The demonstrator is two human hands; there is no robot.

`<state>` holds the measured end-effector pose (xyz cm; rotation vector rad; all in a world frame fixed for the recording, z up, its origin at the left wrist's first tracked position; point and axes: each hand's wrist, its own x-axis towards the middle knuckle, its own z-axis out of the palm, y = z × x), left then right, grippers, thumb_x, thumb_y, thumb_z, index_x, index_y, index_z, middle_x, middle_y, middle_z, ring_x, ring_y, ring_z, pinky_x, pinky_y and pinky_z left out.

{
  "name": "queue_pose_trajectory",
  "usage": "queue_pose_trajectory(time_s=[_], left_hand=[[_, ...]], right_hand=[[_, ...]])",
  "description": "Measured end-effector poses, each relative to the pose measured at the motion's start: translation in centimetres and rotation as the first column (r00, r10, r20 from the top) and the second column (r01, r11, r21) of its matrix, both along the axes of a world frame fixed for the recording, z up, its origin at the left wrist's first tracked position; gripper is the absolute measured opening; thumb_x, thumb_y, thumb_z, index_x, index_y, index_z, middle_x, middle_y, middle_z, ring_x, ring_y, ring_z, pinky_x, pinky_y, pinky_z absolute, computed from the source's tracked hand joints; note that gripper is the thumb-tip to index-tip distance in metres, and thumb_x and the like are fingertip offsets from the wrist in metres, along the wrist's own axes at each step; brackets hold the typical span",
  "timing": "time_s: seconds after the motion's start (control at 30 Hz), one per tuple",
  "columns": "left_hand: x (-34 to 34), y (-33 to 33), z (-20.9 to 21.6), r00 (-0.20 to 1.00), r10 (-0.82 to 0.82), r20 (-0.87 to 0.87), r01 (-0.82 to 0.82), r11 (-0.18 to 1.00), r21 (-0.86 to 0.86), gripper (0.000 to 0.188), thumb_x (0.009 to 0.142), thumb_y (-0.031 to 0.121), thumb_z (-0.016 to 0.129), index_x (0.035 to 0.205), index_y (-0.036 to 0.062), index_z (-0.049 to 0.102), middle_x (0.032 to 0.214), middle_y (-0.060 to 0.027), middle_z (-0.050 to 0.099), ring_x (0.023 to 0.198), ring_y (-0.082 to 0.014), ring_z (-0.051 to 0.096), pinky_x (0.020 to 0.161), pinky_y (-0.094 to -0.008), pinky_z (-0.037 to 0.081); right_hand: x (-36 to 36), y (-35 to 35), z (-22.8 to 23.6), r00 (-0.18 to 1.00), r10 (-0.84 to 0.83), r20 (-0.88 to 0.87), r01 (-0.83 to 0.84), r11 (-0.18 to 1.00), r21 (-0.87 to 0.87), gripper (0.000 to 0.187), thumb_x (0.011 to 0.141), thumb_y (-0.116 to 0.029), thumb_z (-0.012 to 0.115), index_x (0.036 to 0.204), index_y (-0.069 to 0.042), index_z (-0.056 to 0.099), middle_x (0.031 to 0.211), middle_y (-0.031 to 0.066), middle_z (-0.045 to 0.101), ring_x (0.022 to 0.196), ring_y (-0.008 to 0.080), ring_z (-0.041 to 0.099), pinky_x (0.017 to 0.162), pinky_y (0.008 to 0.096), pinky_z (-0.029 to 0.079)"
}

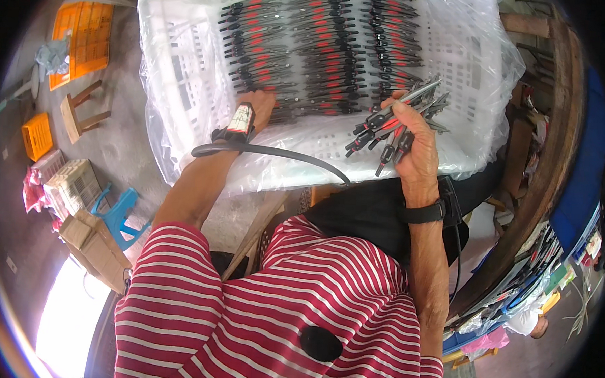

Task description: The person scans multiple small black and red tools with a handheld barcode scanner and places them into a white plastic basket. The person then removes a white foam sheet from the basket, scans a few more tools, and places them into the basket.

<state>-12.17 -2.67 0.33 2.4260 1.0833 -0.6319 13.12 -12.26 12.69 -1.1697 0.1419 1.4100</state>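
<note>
My right hand point(417, 133) is closed around a loose bunch of slim tools point(385, 128) with black ends, red middles and pointed grey tips. It holds them over the near right part of a white plastic crate point(165, 61). My left hand point(259, 106) reaches into the crate at the near end of the left column of similar tools point(258, 42). It touches or nearly touches them, but its fingers are mostly hidden. Two more columns, a middle one point(325, 45) and a right one point(393, 41), lie in close rows.
Clear plastic sheeting point(484, 122) lines the crate and hangs over its rim. A wooden beam point(555, 132) curves along the right. On the left are orange crates point(38, 137), a wooden stool point(72, 118), a blue plastic stool point(122, 215) and a cardboard box point(94, 247).
</note>
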Motion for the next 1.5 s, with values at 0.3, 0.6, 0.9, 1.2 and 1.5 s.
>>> queue_pose_trajectory(time_s=[0.3,0.6,0.9,1.2,1.5], left_hand=[[0.5,0.6,1.7,0.984,0.112,-0.136,-0.125,0.988,-0.093,0.008,0.074,0.006,0.059,0.077,0.0042,0.066,0.081,-0.0185,0.066,0.075,-0.0322,0.066,0.066,-0.0384,0.053],[0.9,0.2,2.3,0.978,0.205,-0.035,-0.208,0.968,-0.142,0.009,0.074,0.003,0.056,0.077,0.0031,0.064,0.081,-0.0194,0.065,0.077,-0.0338,0.065,0.064,-0.0407,0.052],[0.1,-1.1,0.6,0.998,0.017,0.068,-0.008,0.991,-0.132,0.012,0.071,0.0,0.053,0.076,-0.0007,0.064,0.078,-0.0226,0.063,0.075,-0.0362,0.064,0.061,-0.0435,0.052],[0.3,-1.0,0.1,1.0,-0.024,-0.009,0.022,0.984,-0.176,0.011,0.069,0.0,0.055,0.074,-0.0013,0.065,0.077,-0.0224,0.064,0.074,-0.035,0.066,0.059,-0.0436,0.053],[0.3,-1.6,-0.5,0.972,-0.236,-0.001,0.233,0.962,-0.142,0.01,0.07,0.002,0.058,0.073,0.0022,0.067,0.072,-0.0175,0.065,0.068,-0.0307,0.067,0.053,-0.0386,0.054]], right_hand=[[0.1,-0.1,0.0,1.0,0.015,0.015,-0.015,1.0,0.016,0.026,0.079,-0.004,0.065,0.103,0.001,0.058,0.088,0.0109,0.064,0.079,0.0159,0.061,0.074,0.0272,0.051],[0.0,-0.1,0.1,0.999,0.017,0.032,-0.017,1.0,0.002,0.025,0.08,-0.004,0.063,0.104,0.0,0.057,0.089,0.0114,0.064,0.081,0.0161,0.061,0.073,0.0278,0.05],[0.0,-0.1,0.0,1.0,0.018,0.017,-0.018,1.0,0.004,0.025,0.08,-0.003,0.063,0.103,0.0,0.057,0.088,0.0106,0.064,0.079,0.0157,0.061,0.073,0.0275,0.05],[-0.1,0.0,0.1,0.999,0.007,0.036,-0.007,1.0,-0.003,0.025,0.079,-0.004,0.064,0.102,0.0,0.057,0.088,0.0102,0.064,0.078,0.0159,0.061,0.072,0.0277,0.051],[-0.1,0.1,0.3,0.999,0.024,0.025,-0.024,1.0,0.0,0.024,0.079,-0.005,0.064,0.102,0.0,0.057,0.088,0.0106,0.064,0.078,0.0162,0.061,0.07,0.0276,0.051]])
